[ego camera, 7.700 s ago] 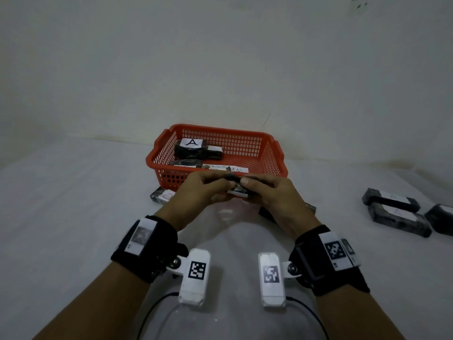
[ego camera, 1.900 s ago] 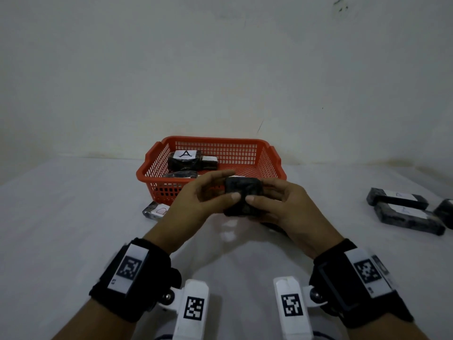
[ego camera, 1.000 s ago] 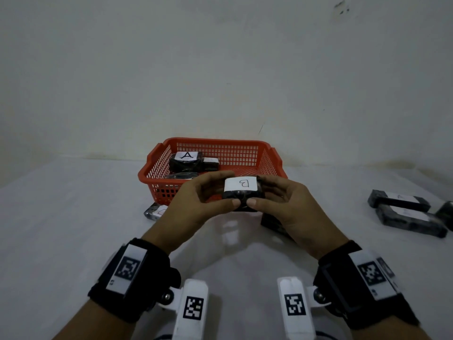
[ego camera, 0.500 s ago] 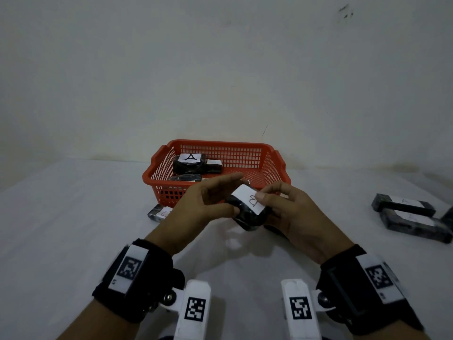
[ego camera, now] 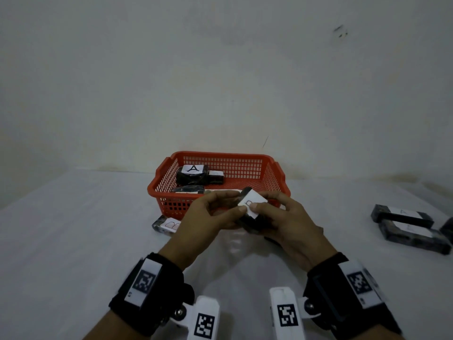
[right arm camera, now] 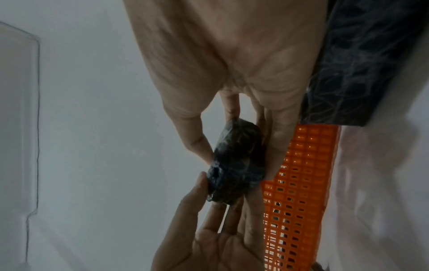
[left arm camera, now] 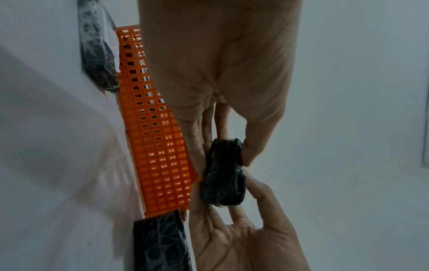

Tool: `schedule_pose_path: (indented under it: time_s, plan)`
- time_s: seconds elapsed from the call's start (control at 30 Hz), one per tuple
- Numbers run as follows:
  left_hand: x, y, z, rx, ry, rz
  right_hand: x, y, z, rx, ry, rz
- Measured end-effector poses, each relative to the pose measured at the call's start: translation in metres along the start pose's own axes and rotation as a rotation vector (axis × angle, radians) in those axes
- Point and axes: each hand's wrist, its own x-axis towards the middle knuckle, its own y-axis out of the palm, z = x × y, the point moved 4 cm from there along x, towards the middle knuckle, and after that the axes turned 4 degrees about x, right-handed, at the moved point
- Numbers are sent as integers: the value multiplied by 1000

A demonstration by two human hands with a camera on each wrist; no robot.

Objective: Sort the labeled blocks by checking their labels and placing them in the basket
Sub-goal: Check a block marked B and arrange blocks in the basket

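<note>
A black wrapped block (ego camera: 250,220) with a white label (ego camera: 253,202) hangs tilted in front of the red basket (ego camera: 220,155). Both hands hold it above the table. My left hand (ego camera: 236,202) pinches its left end between thumb and fingers. My right hand (ego camera: 262,203) pinches the right end, thumb on the label. In the left wrist view the block (left arm camera: 224,176) sits between the thumb and fingers of my left hand (left arm camera: 223,155). The right wrist view has the block (right arm camera: 236,165) in my right hand (right arm camera: 236,157). The letter is partly covered.
In the basket lie a block labelled A (ego camera: 193,173) and others beside it. A labelled block (ego camera: 166,225) rests on the table at the basket's front left. Two more blocks (ego camera: 402,214) (ego camera: 416,235) lie far right. A wall stands behind the basket.
Both hands turned the block over until its B label faced up, then tilted it further to the right. The hands stayed in front of the basket.
</note>
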Motion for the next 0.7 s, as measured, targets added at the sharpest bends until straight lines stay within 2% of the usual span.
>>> schedule_pose_path:
  time_s: [0.2,0.37,0.43,0.57,0.7]
  plan:
    - [7,-8,-15,46,-51,47,8,8,23,-249,10,-25]
    - [28,-27,-44,131,-28,46,28,24,48,-222,-2,10]
    - [41,-46,-50,200,-18,-41,39,29,52,-202,-11,7]
    - [66,-94,-56,419,-7,-323,63,38,55,-208,36,-45]
    - [90,-131,-43,473,-126,-442,90,52,46,-269,133,-75]
